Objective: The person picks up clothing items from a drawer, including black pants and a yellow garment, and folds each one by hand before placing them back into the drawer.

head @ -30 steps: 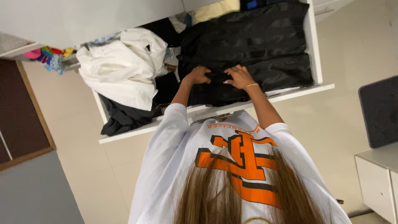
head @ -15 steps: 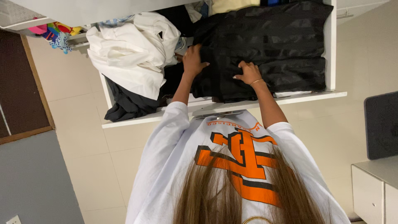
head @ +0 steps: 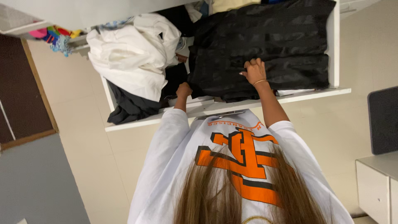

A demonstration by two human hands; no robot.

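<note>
Since the earlier frames, both hands have drifted apart across the black garment (head: 265,45), the left sliding toward its left edge and the right staying near its middle.

A white drawer (head: 232,107) runs across the upper half of the frame, its front rim tilting from lower left to upper right, with bare beige floor (head: 103,174) open below it. Inside, the black garment fills the right part up to the drawer's right wall. A heap of white cloth (head: 132,54) sits upper left, with dark clothing (head: 132,105) spilling beneath it to the front rim.

The left hand (head: 183,90) closes around the garment's lower left edge; how tightly cannot be told. The right hand (head: 253,71) lies on the garment at centre, fingers curled into the fabric, seemingly pinching a fold. A grey chair back (head: 383,120) stands at right.
</note>
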